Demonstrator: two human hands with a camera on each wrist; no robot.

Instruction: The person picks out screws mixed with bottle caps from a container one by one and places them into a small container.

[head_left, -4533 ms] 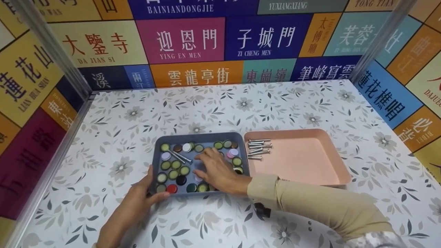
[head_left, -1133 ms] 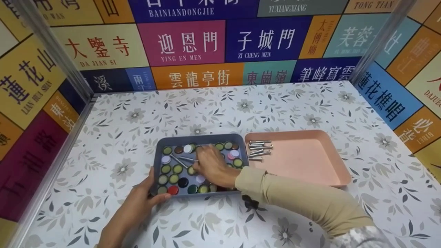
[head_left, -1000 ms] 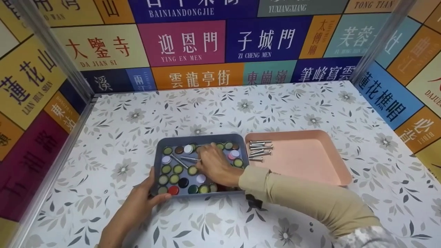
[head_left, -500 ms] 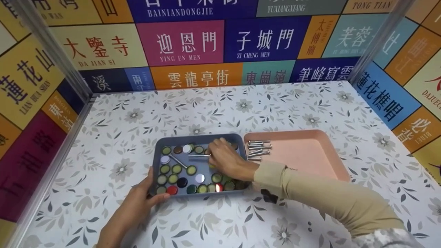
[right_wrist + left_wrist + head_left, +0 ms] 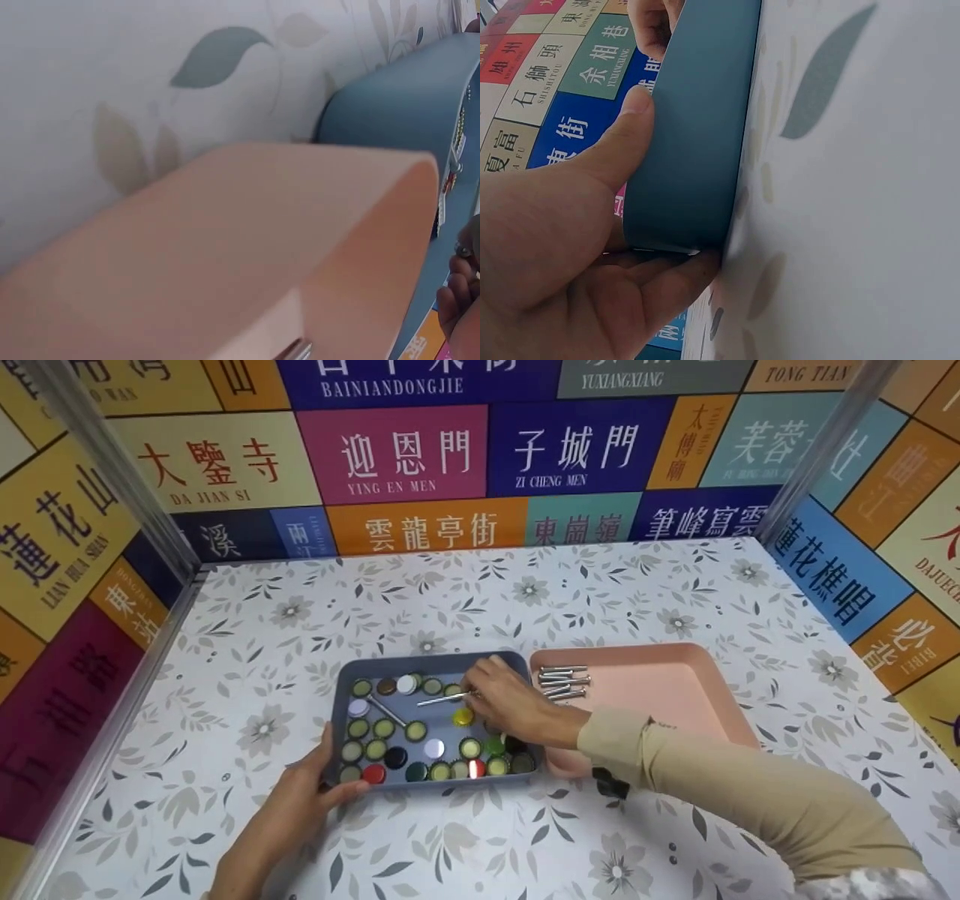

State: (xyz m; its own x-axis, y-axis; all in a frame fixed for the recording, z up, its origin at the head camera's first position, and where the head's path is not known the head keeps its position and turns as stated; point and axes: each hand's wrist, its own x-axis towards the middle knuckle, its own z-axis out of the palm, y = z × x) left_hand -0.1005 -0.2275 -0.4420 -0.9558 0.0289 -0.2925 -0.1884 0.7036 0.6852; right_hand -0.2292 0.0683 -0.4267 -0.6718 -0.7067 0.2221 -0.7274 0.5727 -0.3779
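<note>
My left hand (image 5: 296, 780) grips the near left corner of a blue-grey tray (image 5: 435, 658). In the left wrist view its thumb lies at the rim and the fingers reach round the tray's side. Over the right part of this tray, my right hand (image 5: 517, 701) pinches a silver screw (image 5: 442, 700) near one end, and the shank points left. Bottle caps of several colours lie in the tray, among them a yellow cap (image 5: 463, 717) just below the right hand. Another screw (image 5: 388, 710) lies slanted among the caps. Caps beneath the right hand are partly hidden.
A pink tray (image 5: 675, 690) adjoins the blue-grey tray on the right, with several silver screws (image 5: 562, 679) along its left side. Both rest on a flower-patterned tabletop (image 5: 360, 600). Lettered panels (image 5: 405, 454) wall in the back and sides.
My right hand has taken hold of one screw among the caps and moved right with it, toward the pink tray, uncovering the yellow cap. The left hand stays at the tray's corner.
</note>
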